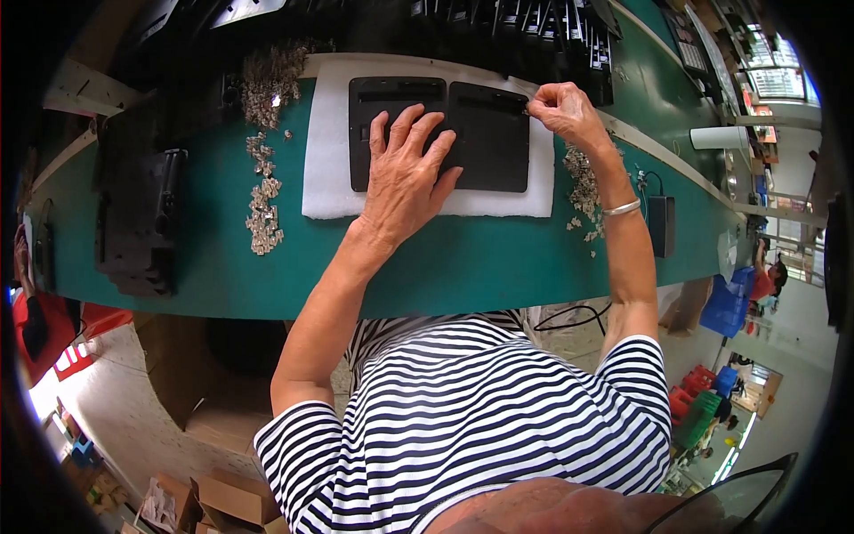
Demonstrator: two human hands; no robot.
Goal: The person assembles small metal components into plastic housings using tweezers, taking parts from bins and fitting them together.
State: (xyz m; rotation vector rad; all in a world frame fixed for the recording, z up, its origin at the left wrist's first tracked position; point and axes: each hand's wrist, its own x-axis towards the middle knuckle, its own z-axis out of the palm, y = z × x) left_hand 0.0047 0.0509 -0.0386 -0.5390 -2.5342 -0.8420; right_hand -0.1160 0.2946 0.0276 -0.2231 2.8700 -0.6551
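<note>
Two black rectangular plastic panels (492, 160) lie side by side on a white foam sheet (329, 169). My left hand (405, 169) rests on the left panel with its fingers spread, the tips pressing near its middle and the seam. At the upper right corner of the right panel, my right hand (569, 114) is closed in a pinch. Whatever sits between thumb and forefinger is too small to make out. Small silvery metal clips (265, 214) are strewn left of the foam, and more metal clips (583, 187) lie beneath my right forearm.
Stacked black plastic parts (138, 222) stand on the green table (427, 276) at the left, with more black parts (516, 36) along the back. A black box-shaped adapter (661, 227) with a cable is right of my forearm. Other people are in the background.
</note>
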